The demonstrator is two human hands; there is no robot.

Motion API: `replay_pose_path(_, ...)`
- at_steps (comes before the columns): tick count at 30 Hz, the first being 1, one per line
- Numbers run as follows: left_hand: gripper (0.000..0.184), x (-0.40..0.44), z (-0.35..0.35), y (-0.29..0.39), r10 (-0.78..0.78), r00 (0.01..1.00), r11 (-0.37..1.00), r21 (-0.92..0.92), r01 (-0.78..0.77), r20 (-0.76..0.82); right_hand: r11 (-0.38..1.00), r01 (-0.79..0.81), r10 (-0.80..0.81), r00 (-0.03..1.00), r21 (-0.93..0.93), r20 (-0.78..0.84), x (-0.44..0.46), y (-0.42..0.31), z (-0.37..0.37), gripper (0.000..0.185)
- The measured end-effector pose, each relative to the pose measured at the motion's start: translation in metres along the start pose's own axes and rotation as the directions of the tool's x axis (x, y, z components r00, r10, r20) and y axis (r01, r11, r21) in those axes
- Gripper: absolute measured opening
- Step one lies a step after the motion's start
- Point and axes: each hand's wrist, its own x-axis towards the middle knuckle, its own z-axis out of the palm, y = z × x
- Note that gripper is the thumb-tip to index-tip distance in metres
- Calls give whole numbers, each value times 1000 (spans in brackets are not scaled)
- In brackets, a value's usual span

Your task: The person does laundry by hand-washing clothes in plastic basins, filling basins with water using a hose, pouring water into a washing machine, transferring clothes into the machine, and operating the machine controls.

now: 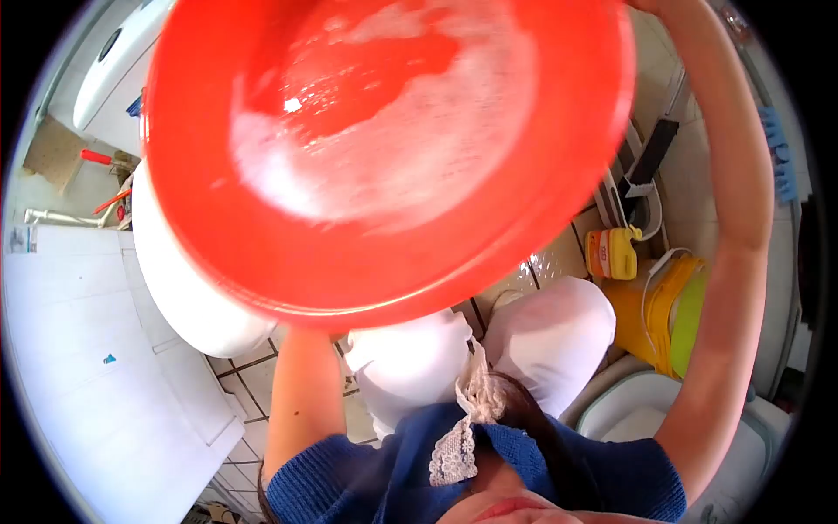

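Observation:
A large red plastic basin (384,262) fills the upper middle of the view, lifted above my knees. Its wet inside faces me, with a pale, shiny film or suds over part of the bottom. My right hand (644,5) is at the basin's upper right rim; only a small part of it shows at the top edge of the picture. My left forearm (304,380) runs up behind the basin's near rim, which hides the left hand. Behind the basin on the left is a smooth, rounded white thing (188,288), partly covered.
A yellow bottle (613,253) and a yellow bucket (642,306) stand on the tiled floor at right, near a pale tub (633,397). A white cabinet-like surface (78,349) fills the left. Red-handled tools (96,157) and a white pipe (65,217) lie beyond it.

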Motion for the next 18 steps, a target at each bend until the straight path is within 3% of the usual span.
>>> replay_pose_path(2,21,-6,0,0,-16,999,999,-49,14,-37,999,-54,53,990,-2,-134,-28,27,-47,5)
replay_pose_path(3,21,-15,-4,5,-65,994,990,-128,54,-83,994,-72,57,984,-82,-169,-41,46,-83,21)
replay_pose_path(5,22,-35,-17,14,-315,928,835,-523,171,-199,970,-109,19,925,-218,-380,-79,83,-124,31)
replay_pose_path(6,22,-44,-18,18,-356,909,798,-577,174,-218,950,-141,-8,882,-280,-471,-94,106,-142,35)
replay_pose_path(7,22,-50,-14,17,-248,948,902,-406,150,-200,924,-176,-45,831,-339,-554,-105,125,-155,40)
replay_pose_path(8,23,-57,-2,12,-23,993,997,-75,15,-117,893,-216,-90,774,-395,-627,-113,138,-165,45)
replay_pose_path(9,24,-62,-5,16,-74,997,994,-83,77,28,885,-294,35,817,-363,-575,-118,145,-171,49)
replay_pose_path(11,22,-74,-15,23,-32,999,997,-67,34,30,840,-438,275,853,-322,-444,-125,153,-178,57)
replay_pose_path(15,25,-74,-55,5,118,971,973,-221,-71,210,835,-509,369,799,-207,-475,-118,188,-183,36)
replay_pose_path(17,26,-59,-59,-38,-71,993,957,-288,42,-92,858,-477,362,825,-191,-433,-107,225,-215,34)
replay_pose_path(18,28,-37,-74,-52,-252,966,953,-192,236,-63,871,-461,360,834,-169,-419,-111,255,-221,33)
